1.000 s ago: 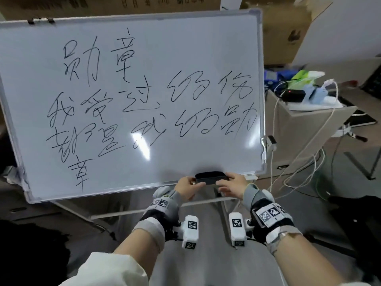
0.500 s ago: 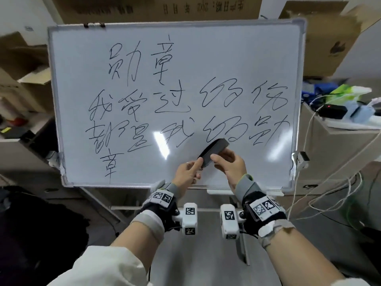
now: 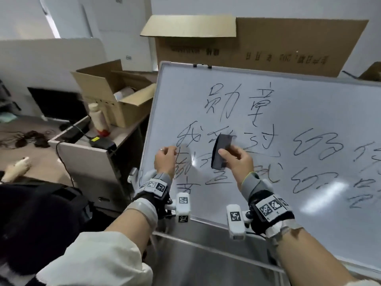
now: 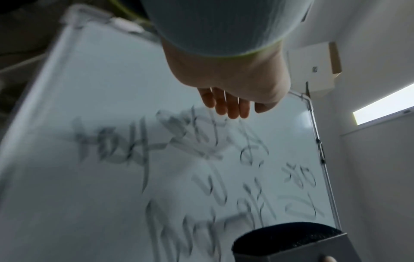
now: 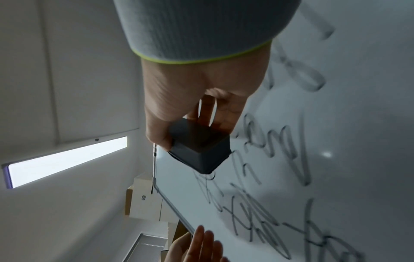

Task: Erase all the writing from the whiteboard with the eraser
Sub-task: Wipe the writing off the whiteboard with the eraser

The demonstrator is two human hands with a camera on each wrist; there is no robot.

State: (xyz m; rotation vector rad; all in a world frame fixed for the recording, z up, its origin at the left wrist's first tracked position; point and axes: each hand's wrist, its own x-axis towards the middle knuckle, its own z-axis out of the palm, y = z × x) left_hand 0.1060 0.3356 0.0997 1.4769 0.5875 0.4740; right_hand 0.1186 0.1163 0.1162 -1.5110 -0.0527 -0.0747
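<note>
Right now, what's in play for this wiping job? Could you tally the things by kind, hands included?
Whiteboard: 1, still covered in black writing
Eraser: 1, dark, held in the right hand
Hands: 2, the left hand holding nothing
Cardboard boxes nearby: 2, a small box and a large box
Total: 6

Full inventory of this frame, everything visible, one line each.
whiteboard: 1, white, centre-right, tilted, black writing all over
eraser: 1, dark grey, held before the board's left part
cardboard boxes: 2, brown, one behind the board, one open on the left
bottle: 1, cream with red base, by the open box
power adapter: 1, black, on the left cabinet
left hand: empty, fingers relaxed, near the board's left edge
right hand: grips the eraser
</note>
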